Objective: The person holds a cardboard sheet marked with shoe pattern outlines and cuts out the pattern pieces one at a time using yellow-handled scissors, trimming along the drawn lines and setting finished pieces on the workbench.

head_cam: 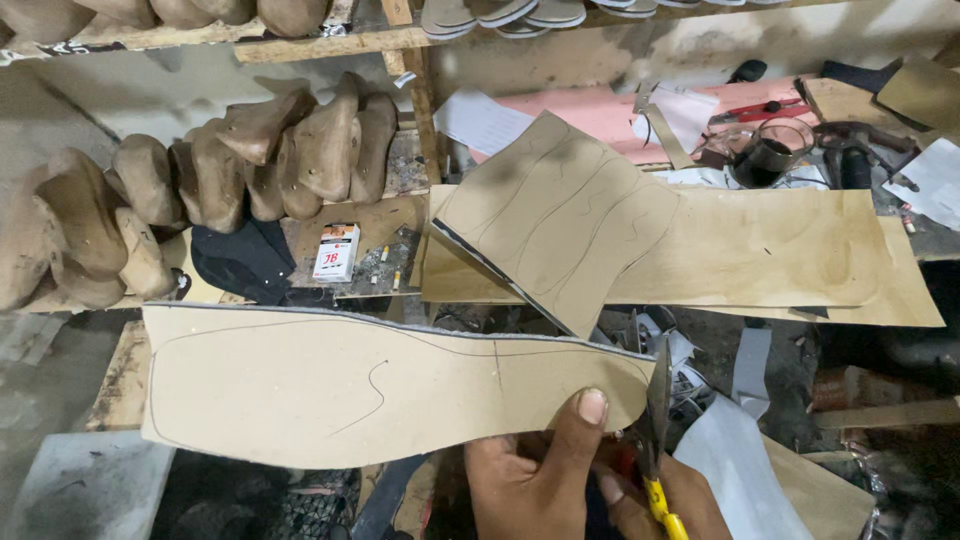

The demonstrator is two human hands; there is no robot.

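A long tan board sheet (330, 385) with a pencilled sole outline lies across the front of the view. My left hand (535, 470) grips its right end, thumb on top. My right hand (665, 495) is closed on scissors (657, 420) with yellow handles. Their dark blades point up at the sheet's right tip. Behind, a smaller tan board piece (560, 215) with drawn curves rests tilted on a wide tan sheet (780, 255).
Several wooden shoe lasts (240, 165) are stacked at left on a shelf. A small white and red box (338, 252) stands beside them. Grey offcuts (735, 420), pink paper (610, 110), a glass cup (765, 155) and tools clutter the right.
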